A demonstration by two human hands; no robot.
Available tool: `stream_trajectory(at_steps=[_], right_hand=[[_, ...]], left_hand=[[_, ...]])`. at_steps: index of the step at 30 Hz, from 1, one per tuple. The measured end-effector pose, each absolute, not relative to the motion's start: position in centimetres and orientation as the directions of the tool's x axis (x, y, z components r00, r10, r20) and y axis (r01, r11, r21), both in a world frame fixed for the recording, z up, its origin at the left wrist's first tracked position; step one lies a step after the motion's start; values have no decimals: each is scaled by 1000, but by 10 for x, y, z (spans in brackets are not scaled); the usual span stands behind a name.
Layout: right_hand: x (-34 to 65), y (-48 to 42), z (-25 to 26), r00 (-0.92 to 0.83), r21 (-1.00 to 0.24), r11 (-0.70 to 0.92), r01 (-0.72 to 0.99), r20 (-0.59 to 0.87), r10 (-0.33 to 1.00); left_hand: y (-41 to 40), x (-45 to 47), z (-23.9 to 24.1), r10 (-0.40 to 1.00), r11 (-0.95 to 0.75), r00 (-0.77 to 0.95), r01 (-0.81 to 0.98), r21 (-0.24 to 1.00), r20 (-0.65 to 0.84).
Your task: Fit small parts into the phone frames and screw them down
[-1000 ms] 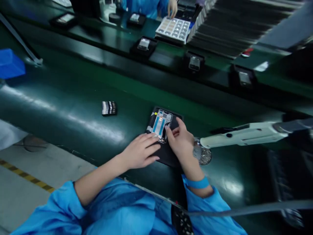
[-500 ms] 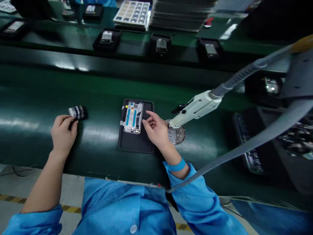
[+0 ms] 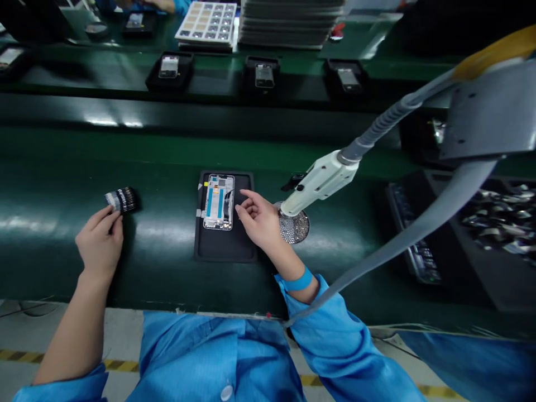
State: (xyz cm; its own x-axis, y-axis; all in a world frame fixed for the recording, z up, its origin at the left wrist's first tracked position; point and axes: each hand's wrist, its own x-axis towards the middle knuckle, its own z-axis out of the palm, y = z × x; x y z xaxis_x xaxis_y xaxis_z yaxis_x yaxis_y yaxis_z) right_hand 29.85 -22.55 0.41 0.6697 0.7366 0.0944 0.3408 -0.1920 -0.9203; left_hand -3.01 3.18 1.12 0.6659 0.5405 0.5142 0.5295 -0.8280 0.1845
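head cam: worn up top, tipped forward and down
near: wearer's blue smock (image 3: 188,357), pretty close
far: tray stack (image 3: 288,25)

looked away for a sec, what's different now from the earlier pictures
The left hand moved left, from the silver, blue-striped phone frame to the small black-and-silver striped stack; its grip is unclear. The right hand stays at the frame's right, the frame on its black rectangular tray.

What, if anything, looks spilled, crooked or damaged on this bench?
Nothing plainly stands out. The opened phone lies on its black tray, the left hand is at a small stack of strips, and the right hand is beside the phone. The jumbled pile at far right looks untidiest, but not spilled.
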Motion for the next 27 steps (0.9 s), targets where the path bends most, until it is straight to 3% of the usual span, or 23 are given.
stream_trajectory(at_steps=[5,10,15,20,23,27], right_hand=[[306,-220,2,653,-908,-230,350,61,755],[312,-210,0,638,-867,-322,381,-5,770],[307,-218,-2,634,-858,-240,454,122,764],[301,-226,2,664,-934,-220,281,24,747],[296,-228,17,648,-952,-126,278,89,756],[289,-228,39,465,-970,-31,241,88,881]], left_hand=[[33,-37,6,554,-823,633,513,242,541],[32,-36,2,683,-730,588,569,378,433],[32,-35,-1,679,-734,627,588,340,382],[25,-41,17,752,-651,562,550,523,345],[3,-20,40,783,-618,496,557,555,374],[-34,45,58,584,-631,781,264,730,223]])
